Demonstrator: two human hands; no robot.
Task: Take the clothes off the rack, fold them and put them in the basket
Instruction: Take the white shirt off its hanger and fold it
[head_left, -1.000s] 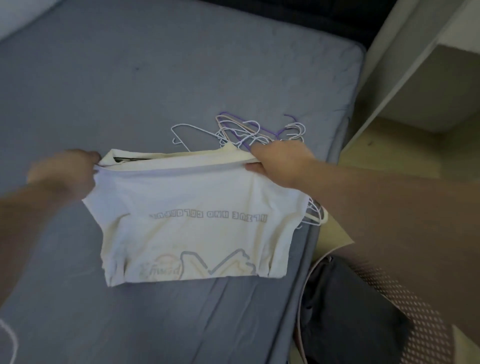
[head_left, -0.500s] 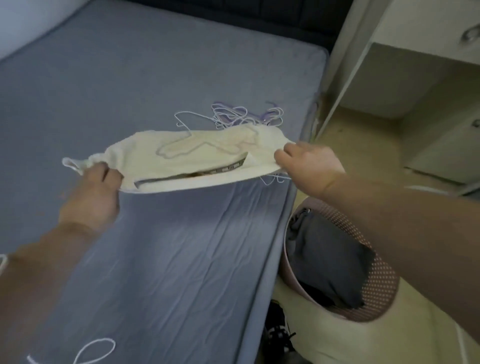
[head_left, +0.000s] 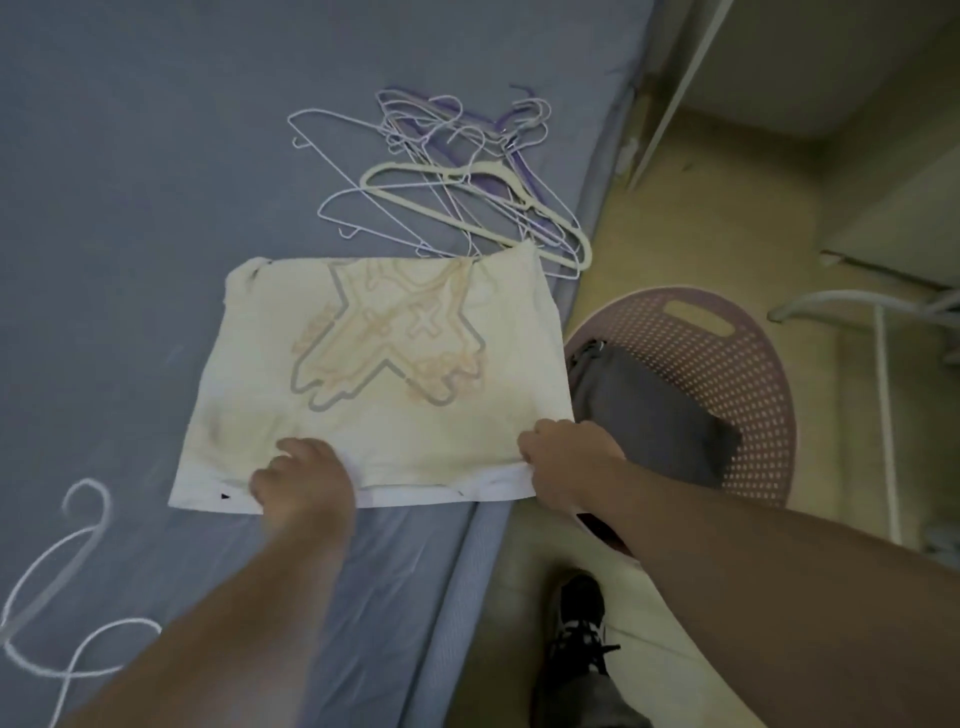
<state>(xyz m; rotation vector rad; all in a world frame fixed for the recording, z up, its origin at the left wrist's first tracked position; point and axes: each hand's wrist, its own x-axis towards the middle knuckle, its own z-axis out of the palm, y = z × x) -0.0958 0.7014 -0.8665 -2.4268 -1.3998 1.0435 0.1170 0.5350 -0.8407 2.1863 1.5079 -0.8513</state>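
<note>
Lowered from mid-air, my left hand (head_left: 304, 478) and right hand (head_left: 566, 457) now pinch the near hem of the cream printed T-shirt (head_left: 395, 364), flat on the grey-blue bed sheet (head_left: 130, 234). Mid-fold, I judge; next, halve it, then the pink perforated basket (head_left: 727, 364).

Shirt (head_left: 384, 374) on bed (head_left: 130, 208); hangers (head_left: 457, 176) behind; basket (head_left: 727, 374) right (on floor).

Left forearm (head_left: 249, 613), right forearm (head_left: 753, 571) bare; black shoe (head_left: 576, 618), white markings; grey trouser leg (head_left: 592, 701).
</note>
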